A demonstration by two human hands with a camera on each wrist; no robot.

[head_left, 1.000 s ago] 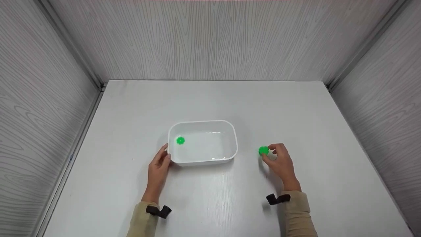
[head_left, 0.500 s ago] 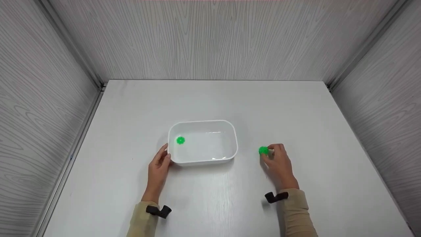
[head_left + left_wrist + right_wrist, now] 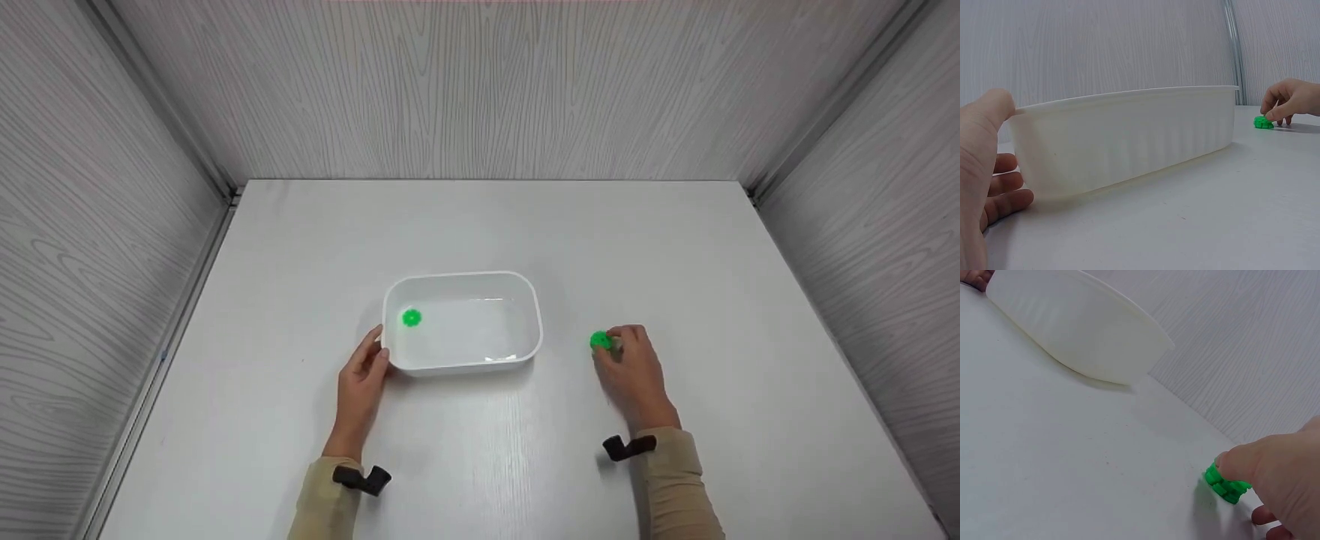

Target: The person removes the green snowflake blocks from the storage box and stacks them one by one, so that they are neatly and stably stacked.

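A white rectangular plastic container (image 3: 465, 367) stands on the white table. My left hand (image 3: 361, 382) rests against its left end, thumb at the near corner and fingers along the outer wall. In the left wrist view the thumb lies right by the rim. One green flower-shaped plastic piece (image 3: 412, 318) lies inside, toward the left end. To the right of the container, my right hand (image 3: 636, 375) pinches a second green flower-shaped piece (image 3: 600, 340) between thumb and fingers, close over the tabletop. In the right wrist view the thumb covers part of this notched piece (image 3: 1220, 485).
Pale wood-grain panels (image 3: 480, 90) wall in the table (image 3: 480, 225) at the back and on both sides. Black wrist mounts (image 3: 363, 481) sit at the cuffs of the beige sleeves.
My right hand has come down slightly with the green piece, which now sits nearer its shadow and has turned a little. The left hand and the container have stayed put.
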